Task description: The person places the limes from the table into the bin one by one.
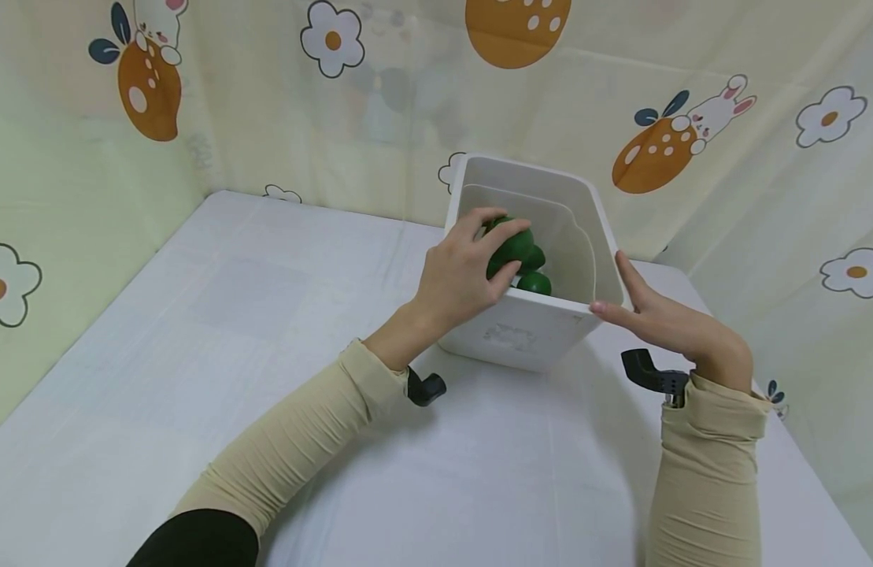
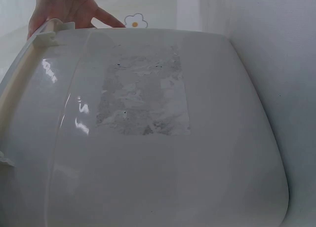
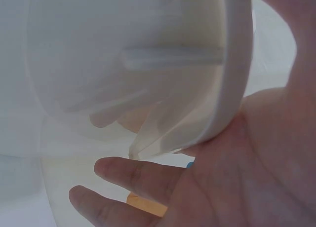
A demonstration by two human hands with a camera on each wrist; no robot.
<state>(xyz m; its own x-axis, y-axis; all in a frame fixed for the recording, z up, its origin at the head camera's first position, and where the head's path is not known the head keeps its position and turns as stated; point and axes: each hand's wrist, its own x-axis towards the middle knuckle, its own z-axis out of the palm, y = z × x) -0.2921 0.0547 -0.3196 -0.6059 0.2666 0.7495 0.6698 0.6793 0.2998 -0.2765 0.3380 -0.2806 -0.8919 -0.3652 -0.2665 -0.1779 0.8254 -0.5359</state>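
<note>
A white plastic bin (image 1: 510,335) leans on the table with its mouth toward me. My left hand (image 1: 460,272) reaches over the front rim and grips a dark green, round fruit (image 1: 512,240) just inside the mouth. Below it in the bin show more green fruits (image 1: 534,283), partly hidden by the hand and rim. My right hand (image 1: 666,319) presses on the bin's right front corner, thumb at the front rim. Its fingers (image 3: 136,177) stretch straight along the outer side in the right wrist view. The left wrist view shows the bin's outer wall (image 2: 222,138).
The white-covered table (image 1: 266,315) spreads to the left and front of the bin. Behind it hangs a patterned curtain (image 1: 408,142), close to the bin's back. A worn patch (image 2: 143,98) marks the bin's outer wall.
</note>
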